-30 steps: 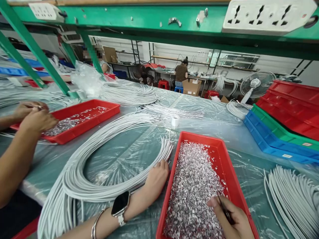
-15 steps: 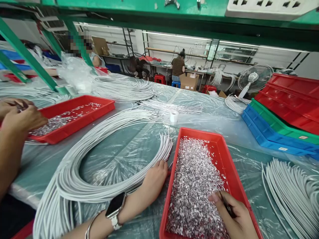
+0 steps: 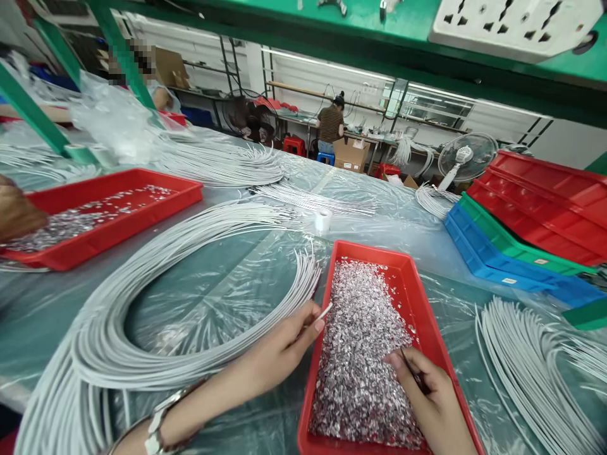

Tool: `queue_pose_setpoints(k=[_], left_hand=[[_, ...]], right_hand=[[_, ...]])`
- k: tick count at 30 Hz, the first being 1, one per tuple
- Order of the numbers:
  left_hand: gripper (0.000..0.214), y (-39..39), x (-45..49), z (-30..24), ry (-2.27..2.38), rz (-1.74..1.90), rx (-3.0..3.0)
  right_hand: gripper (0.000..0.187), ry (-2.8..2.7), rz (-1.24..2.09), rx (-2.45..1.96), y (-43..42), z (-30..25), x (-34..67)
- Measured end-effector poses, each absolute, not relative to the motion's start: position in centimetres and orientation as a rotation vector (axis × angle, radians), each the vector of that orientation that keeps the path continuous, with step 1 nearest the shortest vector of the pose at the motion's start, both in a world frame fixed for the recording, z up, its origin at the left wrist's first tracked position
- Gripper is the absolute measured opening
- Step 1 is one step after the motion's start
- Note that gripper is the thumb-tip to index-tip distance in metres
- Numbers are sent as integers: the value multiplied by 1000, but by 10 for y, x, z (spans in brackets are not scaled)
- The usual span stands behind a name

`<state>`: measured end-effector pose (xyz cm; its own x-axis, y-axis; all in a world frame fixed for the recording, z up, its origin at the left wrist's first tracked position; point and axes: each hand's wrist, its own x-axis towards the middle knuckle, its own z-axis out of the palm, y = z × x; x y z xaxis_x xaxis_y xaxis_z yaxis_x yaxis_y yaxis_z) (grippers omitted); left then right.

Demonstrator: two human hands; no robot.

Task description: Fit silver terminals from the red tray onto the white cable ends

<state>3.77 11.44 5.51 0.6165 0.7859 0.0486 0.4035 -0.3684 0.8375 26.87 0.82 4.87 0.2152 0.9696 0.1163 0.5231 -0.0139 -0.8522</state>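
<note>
My left hand (image 3: pixel 284 344) pinches the end of one white cable (image 3: pixel 324 311) lifted from the big looped bundle of white cables (image 3: pixel 156 297), its tip over the edge of the red tray (image 3: pixel 429 316). That tray is filled with small silver metal pieces (image 3: pixel 363 341). My right hand (image 3: pixel 429 398) rests in the tray on the pieces, fingers closed around thin dark tweezers (image 3: pixel 411 370).
A co-worker's hand (image 3: pixel 16 212) is at a second red tray (image 3: pixel 137 208) on the left. Stacked red, green and blue trays (image 3: pixel 512 234) stand at right, more cables (image 3: pixel 535 366) near right. A small white tape roll (image 3: pixel 323 220) sits mid-table. Green shelf frame overhead.
My left hand has lifted a single cable end out of the bundle toward the tray. The view has swung right; the co-worker's hands have slid toward the left edge.
</note>
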Motion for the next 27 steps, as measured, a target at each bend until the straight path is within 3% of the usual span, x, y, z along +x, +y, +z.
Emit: queue_pose_setpoints(k=[11,17,27], left_hand=[[37,102,49,44,729,624,1683],[30,96,46,40,675,567,1575],[31,93,48,39,615,507,1451]], right_hand=[[23,-1522,820,-1612,29,53,240],[19,-1538,890,-1591,30,60,231],[13,-1558,811,-1637,25,61,227]])
